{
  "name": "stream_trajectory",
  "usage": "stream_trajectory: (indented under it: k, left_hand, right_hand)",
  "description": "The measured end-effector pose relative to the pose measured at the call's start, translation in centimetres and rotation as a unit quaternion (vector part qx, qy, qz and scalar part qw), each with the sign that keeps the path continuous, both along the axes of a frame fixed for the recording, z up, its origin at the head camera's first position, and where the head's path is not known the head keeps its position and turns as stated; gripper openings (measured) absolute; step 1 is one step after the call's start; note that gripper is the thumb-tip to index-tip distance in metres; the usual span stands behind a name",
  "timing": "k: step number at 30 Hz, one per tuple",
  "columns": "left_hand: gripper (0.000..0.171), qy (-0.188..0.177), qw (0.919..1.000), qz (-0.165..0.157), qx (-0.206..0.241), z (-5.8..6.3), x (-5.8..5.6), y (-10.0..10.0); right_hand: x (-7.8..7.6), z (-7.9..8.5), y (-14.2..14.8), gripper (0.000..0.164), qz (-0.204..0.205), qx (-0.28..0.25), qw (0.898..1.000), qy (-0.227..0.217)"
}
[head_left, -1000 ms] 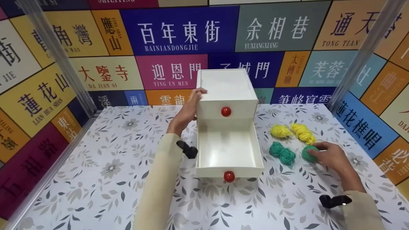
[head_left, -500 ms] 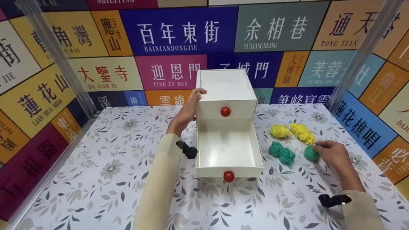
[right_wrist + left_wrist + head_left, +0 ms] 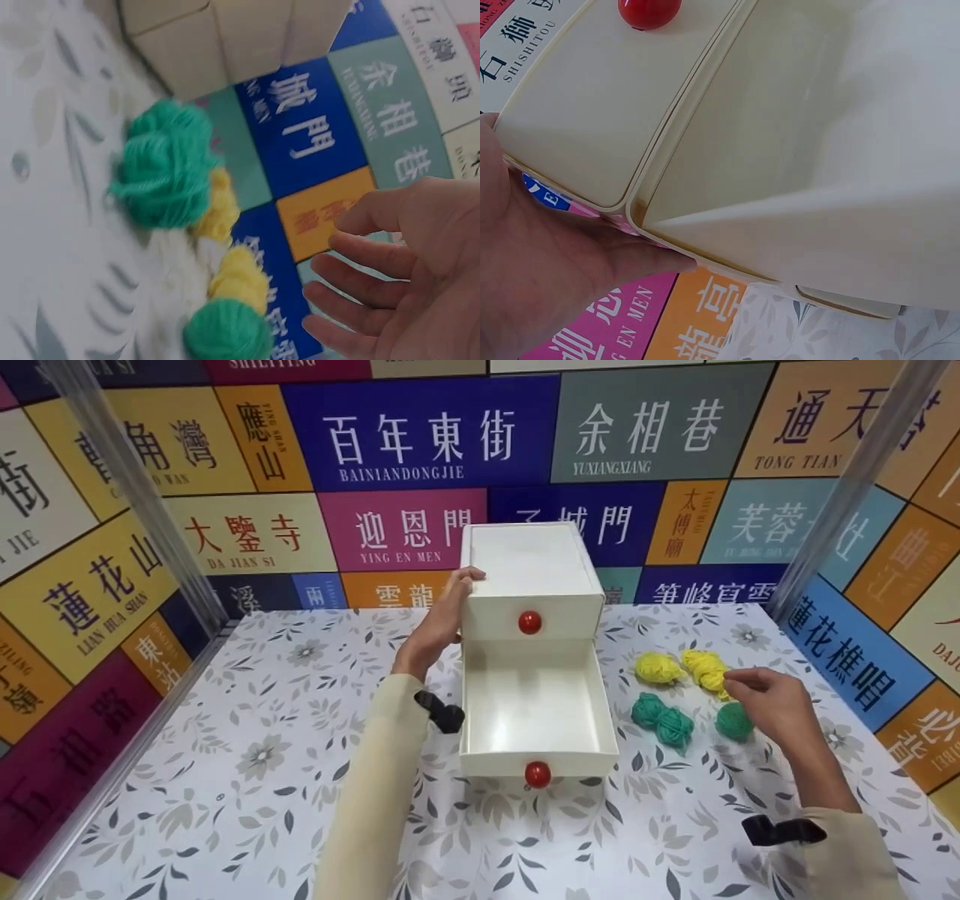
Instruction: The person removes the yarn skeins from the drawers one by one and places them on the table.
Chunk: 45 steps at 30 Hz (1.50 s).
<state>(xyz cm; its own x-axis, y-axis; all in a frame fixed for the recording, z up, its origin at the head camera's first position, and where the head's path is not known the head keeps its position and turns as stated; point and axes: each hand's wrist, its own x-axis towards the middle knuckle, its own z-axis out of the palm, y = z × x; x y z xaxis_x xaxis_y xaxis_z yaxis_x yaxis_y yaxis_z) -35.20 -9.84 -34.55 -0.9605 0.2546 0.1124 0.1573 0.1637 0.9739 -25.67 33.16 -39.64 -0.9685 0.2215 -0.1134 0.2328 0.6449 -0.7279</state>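
A white two-drawer box [image 3: 529, 559] stands mid-table, its lower drawer [image 3: 538, 762] pulled out with a bare floor and its upper drawer shut. Each drawer front has a red knob [image 3: 529, 622]. My left hand [image 3: 442, 622] grips the box's left side, fingers over the top edge; in the left wrist view its thumb lies along the side wall [image 3: 570, 169]. Above a single green yarn ball [image 3: 734, 722], my right hand [image 3: 780, 705] hovers with loosely bent fingers, holding nothing. Its fingertips overlap a twisted yellow yarn bundle [image 3: 703, 670]; whether they touch cannot be told.
Another yellow yarn ball [image 3: 658, 668] and two adjoining green yarn balls [image 3: 673, 726] lie right of the box. A leaf-patterned cloth [image 3: 262, 780] covers the table. Colourful sign-printed panels [image 3: 420, 431] and clear corner posts [image 3: 847, 495] enclose it.
My right hand released the green yarn ball, which sits slightly farther right, then rose and moved toward the yellow bundle. The left hand and box stay put.
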Motion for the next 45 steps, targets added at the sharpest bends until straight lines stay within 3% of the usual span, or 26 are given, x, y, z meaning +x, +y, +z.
stream_trajectory:
  k: [6,13,21,25,29,34,45]
  left_hand:
    - [0.034,0.004,1.0,0.0,-0.002,0.0,-0.1,0.1]
    - [0.035,0.002,1.0,-0.002,0.002,0.0,-0.1,0.0]
    - [0.037,-0.003,1.0,0.004,0.006,0.2,-0.1,-0.1]
    - [0.038,0.0,1.0,0.0,0.005,0.2,0.0,0.0]
    - [0.037,-0.004,1.0,0.001,-0.001,0.1,-0.1,0.0]
    - [0.037,0.0,1.0,-0.003,0.0,0.1,-0.1,0.0]
    - [0.037,0.001,1.0,-0.002,0.002,0.0,-0.2,-0.1]
  right_hand:
    - [1.3,2.1,-2.7,0.051,0.042,-0.011,0.998,0.05]
    - [3.1,3.6,-5.2,0.05,0.085,-0.029,0.988,0.122]
    - [5.2,5.0,-8.4,0.044,0.122,-0.059,0.978,0.156]
    - [6.3,5.2,-9.7,0.037,0.16,-0.092,0.973,0.139]
    - [7.3,5.4,-10.6,0.034,0.231,-0.098,0.965,0.081]
    - [8.3,5.3,-11.7,0.034,0.335,-0.081,0.939,-0.003]
    - [9.7,3.5,-14.2,0.036,0.415,-0.037,0.908,-0.05]
